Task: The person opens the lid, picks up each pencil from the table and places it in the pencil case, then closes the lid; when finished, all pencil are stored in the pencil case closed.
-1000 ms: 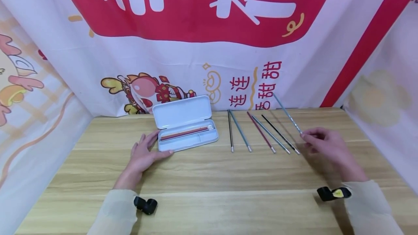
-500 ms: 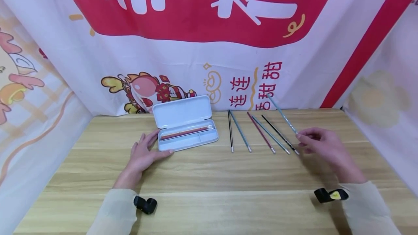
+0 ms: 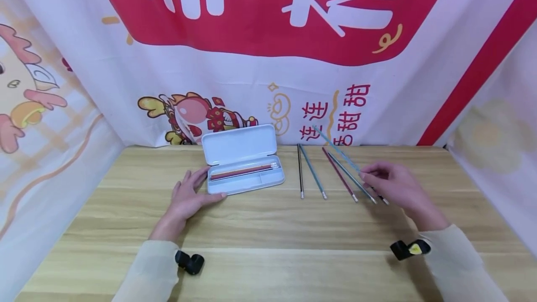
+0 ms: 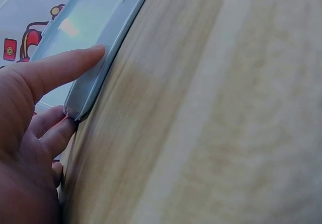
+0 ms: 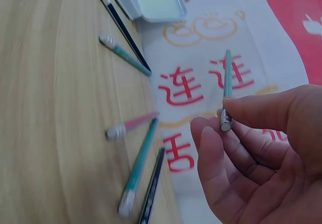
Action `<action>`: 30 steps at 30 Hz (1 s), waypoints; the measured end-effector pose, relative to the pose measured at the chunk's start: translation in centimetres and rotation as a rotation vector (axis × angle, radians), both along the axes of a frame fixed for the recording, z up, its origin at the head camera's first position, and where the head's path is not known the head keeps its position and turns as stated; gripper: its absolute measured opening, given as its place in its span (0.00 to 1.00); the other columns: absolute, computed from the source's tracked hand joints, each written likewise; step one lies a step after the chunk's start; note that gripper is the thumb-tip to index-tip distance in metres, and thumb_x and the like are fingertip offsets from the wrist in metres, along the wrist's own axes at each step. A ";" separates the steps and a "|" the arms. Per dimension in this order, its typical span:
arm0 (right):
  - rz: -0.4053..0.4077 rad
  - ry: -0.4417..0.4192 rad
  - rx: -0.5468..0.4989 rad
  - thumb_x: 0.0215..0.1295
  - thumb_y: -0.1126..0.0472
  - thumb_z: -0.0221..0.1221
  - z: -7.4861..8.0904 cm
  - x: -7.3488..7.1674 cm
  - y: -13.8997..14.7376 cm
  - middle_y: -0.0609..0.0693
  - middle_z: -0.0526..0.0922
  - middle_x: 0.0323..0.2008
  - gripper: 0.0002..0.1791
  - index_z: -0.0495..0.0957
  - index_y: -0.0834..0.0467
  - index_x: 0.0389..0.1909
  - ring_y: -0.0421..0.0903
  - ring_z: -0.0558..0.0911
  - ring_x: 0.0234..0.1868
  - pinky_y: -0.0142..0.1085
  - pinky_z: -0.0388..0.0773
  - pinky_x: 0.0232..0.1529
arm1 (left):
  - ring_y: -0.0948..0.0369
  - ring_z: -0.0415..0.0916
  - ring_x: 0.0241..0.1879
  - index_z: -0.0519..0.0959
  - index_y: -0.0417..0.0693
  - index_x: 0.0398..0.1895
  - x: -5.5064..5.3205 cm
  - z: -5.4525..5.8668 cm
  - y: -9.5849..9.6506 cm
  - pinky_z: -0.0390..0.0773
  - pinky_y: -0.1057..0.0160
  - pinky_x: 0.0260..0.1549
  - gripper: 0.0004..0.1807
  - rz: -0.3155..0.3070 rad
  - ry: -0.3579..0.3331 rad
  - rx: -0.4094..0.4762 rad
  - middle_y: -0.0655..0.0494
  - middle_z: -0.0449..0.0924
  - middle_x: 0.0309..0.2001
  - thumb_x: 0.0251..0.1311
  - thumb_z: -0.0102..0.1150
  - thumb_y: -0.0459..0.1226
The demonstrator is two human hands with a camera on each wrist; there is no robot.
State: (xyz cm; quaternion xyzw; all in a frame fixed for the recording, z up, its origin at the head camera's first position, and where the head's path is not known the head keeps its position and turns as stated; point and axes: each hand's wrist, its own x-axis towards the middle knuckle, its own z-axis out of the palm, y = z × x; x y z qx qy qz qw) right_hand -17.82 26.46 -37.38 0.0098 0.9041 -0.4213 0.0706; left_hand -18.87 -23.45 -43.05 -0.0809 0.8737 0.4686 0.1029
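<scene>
A pale blue pencil case (image 3: pixel 270 181) stands open at the back of the table, its lid (image 3: pixel 239 145) leaning back. Several pencils (image 3: pixel 235 173) lie in its rear compartment. My left hand (image 3: pixel 184 204) holds the case at its left end, thumb along the front wall and fingers at the corner. Between the thumb and fingers of my right hand (image 3: pixel 392 188) is a teal pencil (image 5: pixel 228 78), pinched near its eraser end. It points up and away to the left, over the loose pencils on the table.
Right of the case lie a black pencil (image 3: pixel 300 174), a teal pencil (image 3: pixel 313 173), a red pencil (image 3: pixel 340 175), another teal pencil (image 3: pixel 352 178) and a black one (image 5: pixel 152 189) partly behind my right hand. A printed cloth (image 3: pixel 235 73) hangs along the table's back edge.
My right hand has moved left with the teal pencil, from right of the loose pencils to over them. My left hand stays at the case. The head view has shifted slightly.
</scene>
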 end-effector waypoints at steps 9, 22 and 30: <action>0.084 0.109 0.069 0.77 0.55 0.64 0.5 -2.1 -3.9 0.55 0.88 0.45 0.13 0.86 0.58 0.53 0.49 0.81 0.44 0.36 0.79 0.43 | 0.45 0.16 0.88 0.51 0.65 0.89 0.1 0.1 -0.1 0.18 0.32 0.83 0.63 0.003 0.008 -0.002 0.53 0.51 0.88 0.55 0.82 0.53; 0.185 0.105 -0.015 0.76 0.62 0.64 1.0 -5.1 -8.9 0.61 0.88 0.46 0.09 0.85 0.61 0.51 0.54 0.86 0.43 0.47 0.89 0.46 | 0.43 0.17 0.88 0.52 0.66 0.89 -0.1 0.2 0.0 0.19 0.30 0.82 0.61 -0.004 0.009 -0.023 0.55 0.51 0.88 0.56 0.81 0.55; 0.230 0.115 0.046 0.76 0.61 0.65 0.3 -7.5 -11.8 0.54 0.88 0.47 0.06 0.87 0.55 0.48 0.50 0.83 0.48 0.40 0.85 0.48 | 0.44 0.16 0.88 0.53 0.67 0.88 0.0 0.1 0.0 0.19 0.29 0.82 0.61 0.002 0.000 0.000 0.56 0.52 0.88 0.56 0.81 0.54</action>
